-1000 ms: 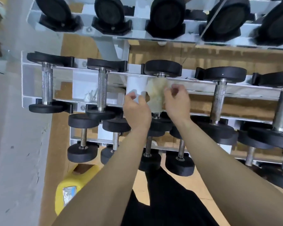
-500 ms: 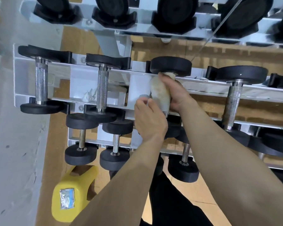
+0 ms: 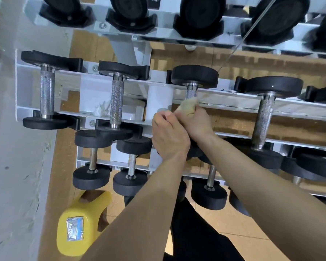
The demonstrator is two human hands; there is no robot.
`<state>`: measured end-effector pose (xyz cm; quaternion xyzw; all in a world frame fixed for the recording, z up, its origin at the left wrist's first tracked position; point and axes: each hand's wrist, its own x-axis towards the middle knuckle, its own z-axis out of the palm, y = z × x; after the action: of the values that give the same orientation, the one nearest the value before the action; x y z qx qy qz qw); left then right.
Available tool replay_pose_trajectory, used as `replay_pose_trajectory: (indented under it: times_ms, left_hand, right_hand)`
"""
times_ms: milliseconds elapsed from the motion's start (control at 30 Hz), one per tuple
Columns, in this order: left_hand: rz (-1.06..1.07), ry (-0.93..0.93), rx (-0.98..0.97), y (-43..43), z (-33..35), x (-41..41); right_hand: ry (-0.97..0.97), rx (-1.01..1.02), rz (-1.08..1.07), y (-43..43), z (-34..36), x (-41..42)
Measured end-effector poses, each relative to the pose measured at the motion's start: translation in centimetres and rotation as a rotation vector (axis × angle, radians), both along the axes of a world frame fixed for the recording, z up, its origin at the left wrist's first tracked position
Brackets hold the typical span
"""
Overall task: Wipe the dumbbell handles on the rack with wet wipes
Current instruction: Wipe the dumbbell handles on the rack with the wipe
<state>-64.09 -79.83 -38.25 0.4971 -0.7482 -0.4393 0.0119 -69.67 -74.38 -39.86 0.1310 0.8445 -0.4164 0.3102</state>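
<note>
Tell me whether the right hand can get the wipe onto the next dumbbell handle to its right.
Probably yes: that dumbbell handle lies bare beside the right hand, which grips the wet wipe, with nothing between them.

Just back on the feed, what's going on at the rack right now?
A person is wiping the third dumbbell handle from the left on the middle tier of the rack. The right hand grips a yellowish wet wipe wrapped round the handle's near part; the knurled far part shows bare above it. The left hand sits curled against the wipe's left edge; whether it pinches the wipe is unclear. The handle to the right is untouched.
</note>
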Motion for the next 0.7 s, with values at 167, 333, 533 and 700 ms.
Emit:
replay_pose_trajectory:
  times_ms: [167,333,533,700]
  left_hand:
    - [-0.011,-0.007,-0.019,0.2,0.1,-0.1]
    - [-0.021,-0.012,-0.011,0.2,0.1,-0.1]
    - [-0.031,-0.023,-0.014,0.1,0.0,-0.2]
    - [0.015,-0.017,0.022,0.3,0.3,-0.2]
  right_hand:
    - [-0.065,-0.212,-0.305,-1.3,0.8,-2.0]
    - [-0.233,-0.647,-0.364,-0.7,-0.3,-4.0]
    - [-0.514,-0.971,-0.520,-0.1,-0.4,-3.4]
    - [-0.500,-0.868,-0.292,1.3,-1.5,-2.1]
